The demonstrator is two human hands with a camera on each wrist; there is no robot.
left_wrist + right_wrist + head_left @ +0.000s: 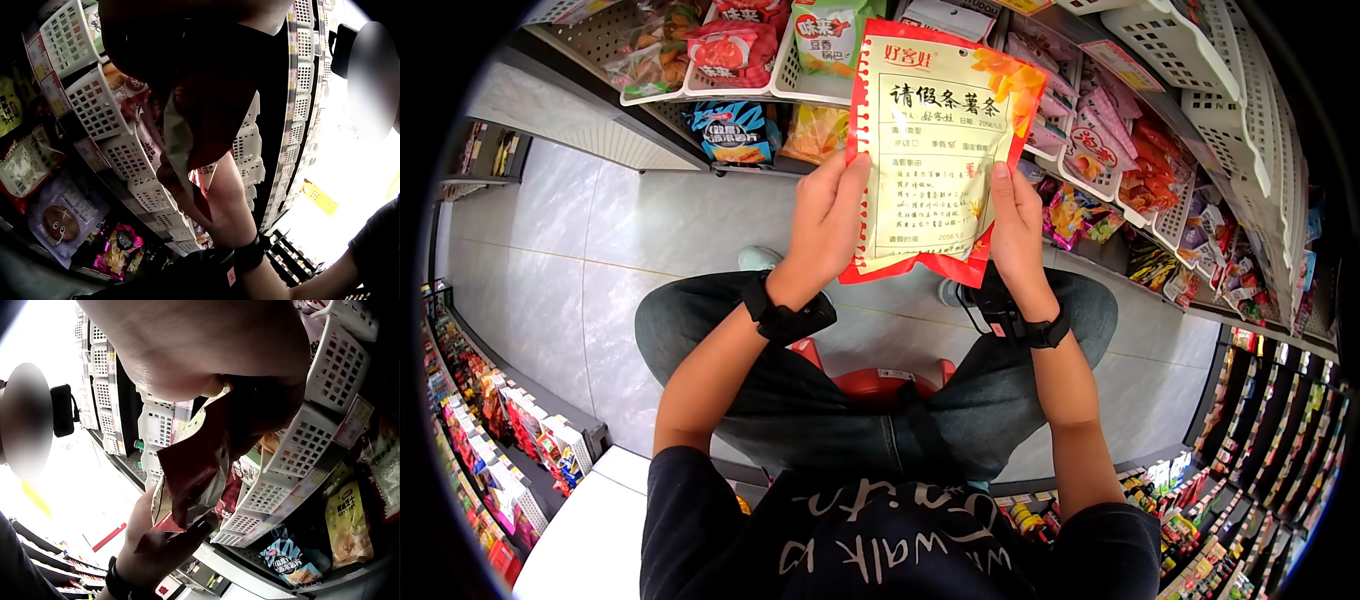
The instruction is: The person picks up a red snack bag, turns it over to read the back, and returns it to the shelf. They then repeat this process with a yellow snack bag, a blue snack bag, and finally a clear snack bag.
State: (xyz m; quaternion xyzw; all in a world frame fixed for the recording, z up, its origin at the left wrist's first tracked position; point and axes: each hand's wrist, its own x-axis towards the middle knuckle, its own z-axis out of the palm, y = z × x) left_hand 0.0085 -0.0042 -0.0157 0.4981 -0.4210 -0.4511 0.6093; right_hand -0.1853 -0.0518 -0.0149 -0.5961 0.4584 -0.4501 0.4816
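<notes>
A red-edged, cream snack bag of potato fries (935, 160) is held up in front of the person, its printed face toward the head camera. My left hand (828, 215) grips its left edge, thumb on the front. On the opposite edge, my right hand (1017, 225) pinches the bag, its thumb also lying on the front; the fingers of both hands are hidden behind it. From the left wrist the bag (178, 137) shows side-on and dark, with the right hand (225, 203) beyond. The right wrist view shows the bag's red lower edge (197, 447) and the left hand (140, 550).
White perforated baskets (810, 85) of bagged snacks line the shelf ahead and to the right. Blue (735, 132) and yellow bags (817, 132) sit below. Under the person is a red stool (880, 385) on grey floor tiles (620, 330). More stocked shelves (1280, 420) stand behind.
</notes>
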